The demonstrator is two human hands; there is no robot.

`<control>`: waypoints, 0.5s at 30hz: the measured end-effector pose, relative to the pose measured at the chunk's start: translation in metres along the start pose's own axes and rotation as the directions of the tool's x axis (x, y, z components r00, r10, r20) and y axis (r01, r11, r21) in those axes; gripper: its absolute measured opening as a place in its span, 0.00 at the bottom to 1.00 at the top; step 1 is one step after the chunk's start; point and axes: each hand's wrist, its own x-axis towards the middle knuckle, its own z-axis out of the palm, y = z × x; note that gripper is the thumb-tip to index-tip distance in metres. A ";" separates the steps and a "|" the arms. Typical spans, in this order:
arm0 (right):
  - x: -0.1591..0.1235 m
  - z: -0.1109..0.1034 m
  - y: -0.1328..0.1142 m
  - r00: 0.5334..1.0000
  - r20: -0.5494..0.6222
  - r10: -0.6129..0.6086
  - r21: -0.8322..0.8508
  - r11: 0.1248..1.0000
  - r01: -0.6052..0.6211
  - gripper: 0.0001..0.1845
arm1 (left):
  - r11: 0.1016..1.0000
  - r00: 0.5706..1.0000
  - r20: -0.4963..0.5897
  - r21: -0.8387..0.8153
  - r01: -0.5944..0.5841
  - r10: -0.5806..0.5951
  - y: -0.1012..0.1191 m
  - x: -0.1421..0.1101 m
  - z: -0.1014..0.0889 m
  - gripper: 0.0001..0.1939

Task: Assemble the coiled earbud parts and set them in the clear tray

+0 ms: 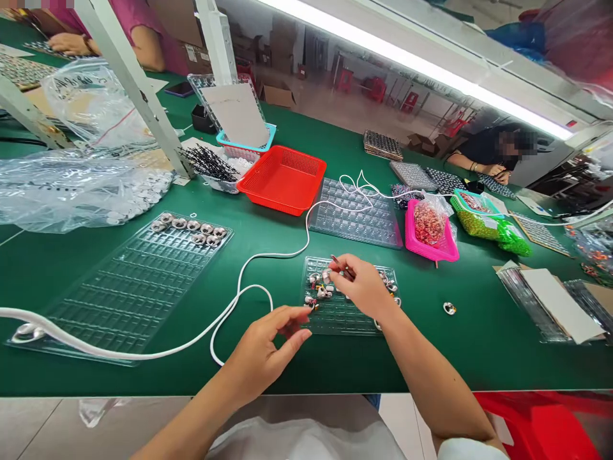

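My right hand [361,284] is closed over a small clear plastic tray [335,322]. A slim dark metal tool [334,259], which looks like tweezers, pokes out of its fingers. At its fingertips is a small silvery ring-like piece [327,276]; whether it is gripped or lies in the tray I cannot tell. Several small silver and white parts [324,292] lie in this tray, partly hidden by the hand. My left hand [268,348] is at the tray's left edge, thumb and fingers apart, with nothing visible in it.
A long clear tray [129,287] with several silvery rings [179,223] lies left. White cable [239,291] winds across the green table. Behind stand a red basket [287,182] and pink basket [433,249]. One loose ring [449,308] lies right. Other people sit across the table.
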 end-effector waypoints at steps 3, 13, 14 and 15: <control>-0.040 -0.003 -0.009 0.993 0.082 0.081 0.533 0.839 -0.113 0.10 | 0.985 0.996 -0.080 -0.160 -0.062 0.049 0.002 0.000 0.007 0.19; -0.099 0.053 0.002 0.957 0.127 0.259 0.947 0.257 -0.195 0.12 | 0.785 0.981 0.194 -0.607 0.122 -0.002 0.002 -0.005 0.027 0.14; -0.101 0.056 0.003 0.955 0.139 0.262 0.952 0.229 -0.201 0.12 | 0.775 0.981 0.195 -0.617 0.140 -0.022 0.002 -0.005 0.028 0.13; -0.102 0.058 0.003 0.955 0.150 0.257 0.956 0.209 -0.207 0.13 | 0.768 0.980 0.196 -0.622 0.156 -0.040 0.003 -0.005 0.028 0.12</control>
